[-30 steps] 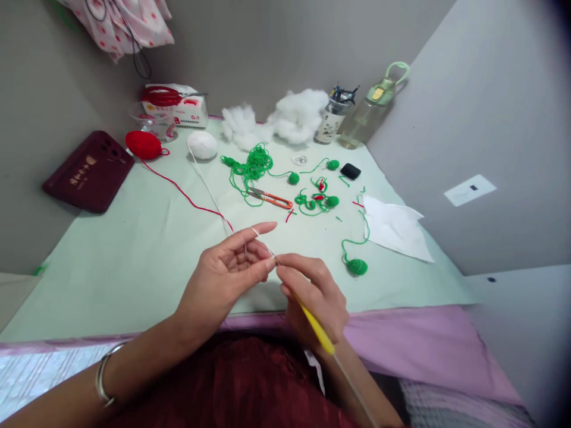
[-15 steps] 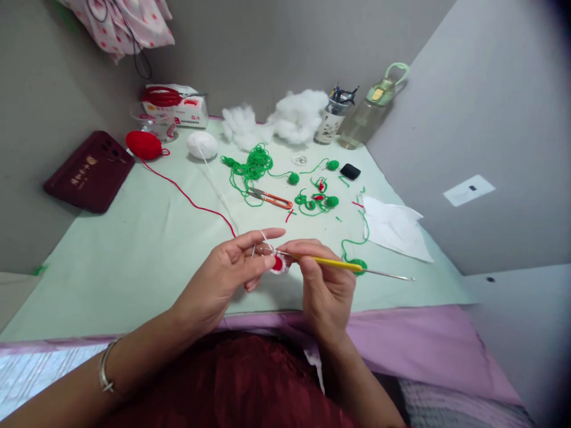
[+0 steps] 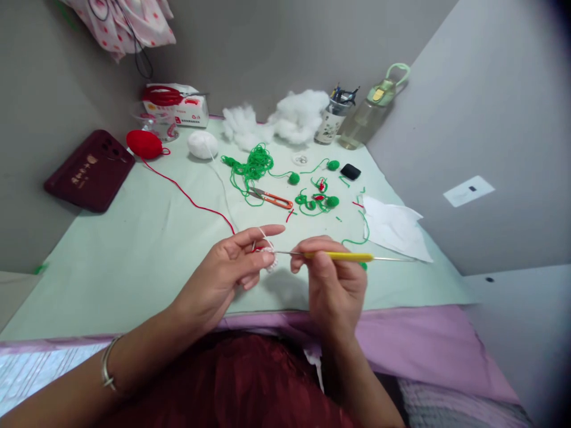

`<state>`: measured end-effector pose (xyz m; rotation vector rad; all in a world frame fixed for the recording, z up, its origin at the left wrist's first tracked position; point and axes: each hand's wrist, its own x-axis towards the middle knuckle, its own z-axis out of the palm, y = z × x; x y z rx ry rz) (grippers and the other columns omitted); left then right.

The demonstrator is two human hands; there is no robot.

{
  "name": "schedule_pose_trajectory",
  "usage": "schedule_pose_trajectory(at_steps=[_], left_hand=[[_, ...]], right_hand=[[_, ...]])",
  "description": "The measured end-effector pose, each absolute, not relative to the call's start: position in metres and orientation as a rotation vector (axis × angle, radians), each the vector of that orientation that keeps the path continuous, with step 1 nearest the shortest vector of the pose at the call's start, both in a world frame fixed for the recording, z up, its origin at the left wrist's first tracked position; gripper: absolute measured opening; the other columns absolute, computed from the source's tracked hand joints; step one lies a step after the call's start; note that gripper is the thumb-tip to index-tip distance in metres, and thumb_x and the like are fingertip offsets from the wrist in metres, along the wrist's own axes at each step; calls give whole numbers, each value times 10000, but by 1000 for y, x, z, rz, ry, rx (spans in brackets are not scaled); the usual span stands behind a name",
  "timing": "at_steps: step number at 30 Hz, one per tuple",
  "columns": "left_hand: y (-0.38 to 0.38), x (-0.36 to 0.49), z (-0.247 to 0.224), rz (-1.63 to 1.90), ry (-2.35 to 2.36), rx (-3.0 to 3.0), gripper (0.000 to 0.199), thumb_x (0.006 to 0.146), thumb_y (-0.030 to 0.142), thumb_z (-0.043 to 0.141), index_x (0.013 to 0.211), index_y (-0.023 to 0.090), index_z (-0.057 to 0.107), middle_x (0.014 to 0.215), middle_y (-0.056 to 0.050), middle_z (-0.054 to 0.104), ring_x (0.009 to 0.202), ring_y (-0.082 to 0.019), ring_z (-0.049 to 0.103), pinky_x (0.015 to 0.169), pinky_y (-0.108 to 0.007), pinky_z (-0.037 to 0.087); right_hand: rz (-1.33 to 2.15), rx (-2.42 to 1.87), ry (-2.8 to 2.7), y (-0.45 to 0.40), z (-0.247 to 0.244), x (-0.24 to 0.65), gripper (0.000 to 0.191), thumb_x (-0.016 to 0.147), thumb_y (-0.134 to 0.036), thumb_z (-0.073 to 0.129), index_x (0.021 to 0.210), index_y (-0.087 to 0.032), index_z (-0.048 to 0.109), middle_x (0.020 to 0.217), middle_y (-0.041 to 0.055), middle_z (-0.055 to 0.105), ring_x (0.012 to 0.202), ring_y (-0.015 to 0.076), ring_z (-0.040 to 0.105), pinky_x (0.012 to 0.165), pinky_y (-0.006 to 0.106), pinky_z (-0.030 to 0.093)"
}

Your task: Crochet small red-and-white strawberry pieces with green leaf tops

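My left hand (image 3: 236, 258) pinches a small white and red crochet piece (image 3: 270, 261) between thumb and fingers, with white yarn looped over the raised index finger. In my right hand (image 3: 336, 276) is a crochet hook (image 3: 343, 256) with a yellow handle, held like a pen; its left tip meets the edge of the piece. White yarn runs back to a white ball of yarn (image 3: 202, 145), and red yarn leads to a red ball of yarn (image 3: 144, 144). A green crochet piece (image 3: 363, 267) is mostly hidden behind my right hand.
Orange thread snips (image 3: 274, 198) lie beside tangled green yarn (image 3: 256, 163). Several small green crochet pieces, a black case (image 3: 350, 172) and a white tissue (image 3: 397, 229) are to the right. Stuffing (image 3: 298, 116), a pen cup (image 3: 331, 122) and a bottle (image 3: 368, 113) stand behind; a maroon phone-shaped object (image 3: 89, 171) is left.
My right hand has moved right with the hook, away from the left fingers. The crochet piece has turned, so less of its red centre shows.
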<state>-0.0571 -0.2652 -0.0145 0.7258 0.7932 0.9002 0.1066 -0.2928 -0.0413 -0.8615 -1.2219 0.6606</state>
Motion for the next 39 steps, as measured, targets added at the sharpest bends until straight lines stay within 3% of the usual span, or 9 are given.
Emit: schedule_pose_trajectory(at_steps=[4, 15, 19, 26, 32, 35, 39], left_hand=[[-270, -55, -15, 948, 837, 858, 371, 803, 256, 884, 1169, 283, 829, 796, 14, 663, 697, -106, 539, 606, -210, 431], [-268, -58, -13, 915, 844, 836, 285, 851, 252, 837, 1136, 267, 840, 805, 27, 651, 623, -66, 514, 624, -217, 436], [-270, -59, -15, 956, 869, 900, 259, 867, 266, 827, 1125, 291, 842, 865, 21, 676, 651, -72, 538, 641, -216, 460], [-274, -57, -13, 1096, 1043, 1157, 263, 845, 228, 828, 1103, 278, 842, 796, 18, 678, 712, -119, 593, 651, -229, 495], [-278, -54, -10, 1267, 1134, 1348, 186, 842, 186, 814, 1000, 276, 854, 868, -1, 701, 737, -135, 605, 677, -252, 525], [-279, -54, -12, 1308, 1127, 1340, 238, 842, 165, 813, 1036, 299, 848, 864, 8, 700, 758, -136, 612, 702, -249, 530], [-282, -55, -18, 1391, 1132, 1439, 300, 861, 145, 792, 1084, 341, 838, 930, 2, 721, 811, -153, 614, 809, -291, 525]], right_hand=[[656, -902, -1293, -292, -42, 102, 167, 1010, -226, 622, 1012, -237, 788, 944, 43, 783, 752, 158, 689, 658, 317, 598], [902, -781, -1123, -290, -48, 107, 187, 1056, -315, 554, 994, -219, 703, 883, 37, 781, 663, 141, 703, 618, 288, 614], [862, -830, -1159, -295, -43, 108, 195, 1065, -303, 535, 1026, -216, 705, 947, 56, 796, 709, 157, 734, 664, 325, 640], [395, -860, -1494, -306, -42, 106, 245, 1050, -148, 513, 1151, -235, 717, 970, 52, 787, 894, 194, 764, 779, 368, 650], [-38, -886, -1781, -311, -52, 103, 349, 1009, -114, 571, 1337, -210, 640, 1222, 154, 777, 1125, 239, 760, 833, 372, 680], [-146, -851, -1827, -312, -51, 101, 394, 970, -76, 608, 1358, -144, 622, 1218, 207, 774, 1155, 261, 756, 845, 374, 683], [-85, -872, -1813, -312, -50, 99, 405, 940, -78, 667, 1299, -266, 663, 1237, 131, 788, 1110, 259, 773, 840, 384, 685]])
